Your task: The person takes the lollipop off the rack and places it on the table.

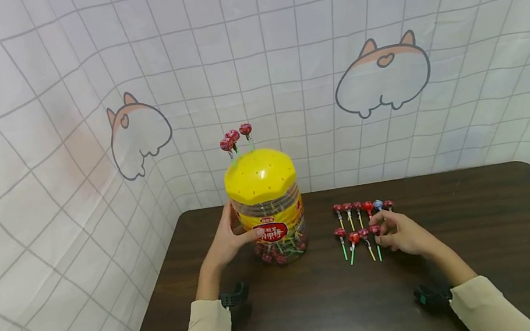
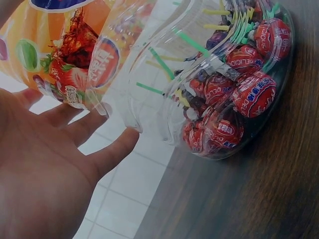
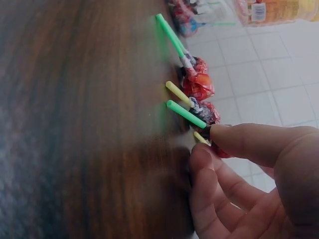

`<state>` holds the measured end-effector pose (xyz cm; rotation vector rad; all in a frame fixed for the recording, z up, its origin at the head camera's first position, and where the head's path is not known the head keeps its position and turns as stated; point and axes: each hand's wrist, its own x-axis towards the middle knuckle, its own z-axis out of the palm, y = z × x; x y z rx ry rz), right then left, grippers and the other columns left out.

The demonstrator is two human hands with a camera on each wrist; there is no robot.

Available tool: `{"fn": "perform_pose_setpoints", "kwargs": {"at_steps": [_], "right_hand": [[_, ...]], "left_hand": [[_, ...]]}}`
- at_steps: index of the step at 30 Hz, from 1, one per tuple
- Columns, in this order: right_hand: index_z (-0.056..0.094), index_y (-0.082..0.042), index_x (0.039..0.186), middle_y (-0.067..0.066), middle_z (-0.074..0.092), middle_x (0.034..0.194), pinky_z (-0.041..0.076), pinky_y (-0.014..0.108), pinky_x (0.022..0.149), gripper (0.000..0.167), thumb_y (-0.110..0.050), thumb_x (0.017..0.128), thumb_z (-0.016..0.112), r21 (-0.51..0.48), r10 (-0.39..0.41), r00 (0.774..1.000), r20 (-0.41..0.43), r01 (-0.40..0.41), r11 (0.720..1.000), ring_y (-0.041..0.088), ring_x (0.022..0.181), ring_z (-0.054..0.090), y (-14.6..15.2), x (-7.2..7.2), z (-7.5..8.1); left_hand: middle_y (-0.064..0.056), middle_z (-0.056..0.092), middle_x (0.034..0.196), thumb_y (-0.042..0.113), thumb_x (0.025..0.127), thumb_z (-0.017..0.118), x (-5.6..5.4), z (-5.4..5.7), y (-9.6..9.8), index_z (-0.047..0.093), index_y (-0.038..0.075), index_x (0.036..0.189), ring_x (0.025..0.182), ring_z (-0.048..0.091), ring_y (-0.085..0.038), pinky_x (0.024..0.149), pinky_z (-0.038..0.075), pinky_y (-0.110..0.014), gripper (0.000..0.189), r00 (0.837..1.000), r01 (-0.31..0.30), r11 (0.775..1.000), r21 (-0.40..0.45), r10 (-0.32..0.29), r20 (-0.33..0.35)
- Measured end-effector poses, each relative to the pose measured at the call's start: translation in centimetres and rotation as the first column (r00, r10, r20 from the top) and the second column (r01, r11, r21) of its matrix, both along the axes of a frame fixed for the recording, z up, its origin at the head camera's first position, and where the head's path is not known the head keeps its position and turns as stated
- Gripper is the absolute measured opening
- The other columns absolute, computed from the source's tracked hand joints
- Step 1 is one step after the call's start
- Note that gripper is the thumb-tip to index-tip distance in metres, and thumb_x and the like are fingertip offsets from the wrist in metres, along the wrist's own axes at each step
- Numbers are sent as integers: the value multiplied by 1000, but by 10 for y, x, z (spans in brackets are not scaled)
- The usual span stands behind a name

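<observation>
My left hand [image 1: 226, 246] holds the side of a clear candy jar [image 1: 282, 230], its thumb across the label and the other fingers round the far side. The jar stands upright with a yellow lid [image 1: 260, 175] on top. Three lollipops [image 1: 232, 136] stick up from holes in the lid, and more lollipops [image 2: 254, 94] lie inside the jar's bottom. On the right, my right hand [image 1: 402, 233] pinches a green-stick lollipop [image 3: 187, 114] at the right end of the front row. Its wrapped head is partly hidden by the fingers.
Two rows of lollipops [image 1: 353, 238] lie on the dark wooden table [image 1: 333, 313], right of the jar; one in the back row has a blue wrapper [image 1: 378, 204]. A white grid-patterned curtain [image 1: 249, 73] hangs behind and to the left.
</observation>
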<state>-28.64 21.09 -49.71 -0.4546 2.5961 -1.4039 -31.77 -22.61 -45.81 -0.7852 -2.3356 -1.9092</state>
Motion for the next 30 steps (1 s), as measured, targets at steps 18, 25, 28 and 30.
{"fn": "perform_pose_setpoints", "kwargs": {"at_steps": [18, 25, 28, 30], "right_hand": [[60, -6, 123, 11, 62, 92, 49, 34, 55, 29, -7, 96, 69, 111, -55, 998, -41, 59, 992, 21, 65, 54, 2, -3, -4], [61, -8, 120, 12, 62, 94, 50, 33, 56, 27, -9, 95, 71, 129, -68, 996, -50, 74, 989, 20, 66, 54, 2, -5, -4], [61, -8, 121, 12, 62, 94, 50, 33, 55, 27, -9, 95, 70, 126, -62, 997, -47, 67, 990, 20, 67, 54, 3, -5, -4], [61, -7, 122, 12, 61, 94, 50, 33, 56, 27, -10, 96, 70, 122, -55, 998, -42, 60, 991, 20, 67, 54, 3, -4, -4]], "left_hand": [[-9, 46, 150, 20, 90, 78, -1, 0, 1, 19, 38, 160, 135, 51, -38, 109, 43, -66, 94, 1000, 17, 1000, 15, -17, -8], [-10, 47, 150, 19, 89, 79, -2, 0, 1, 19, 39, 160, 135, 51, -38, 110, 42, -66, 95, 1000, 8, 1000, 11, -8, -11], [-9, 47, 150, 21, 89, 79, -2, 0, 1, 20, 38, 160, 135, 51, -37, 110, 42, -66, 94, 1000, 9, 1000, 8, -9, -13], [-9, 47, 149, 22, 89, 79, -2, 0, 1, 20, 37, 160, 135, 51, -37, 110, 43, -65, 93, 1000, 14, 1000, 9, -14, -13]]}}
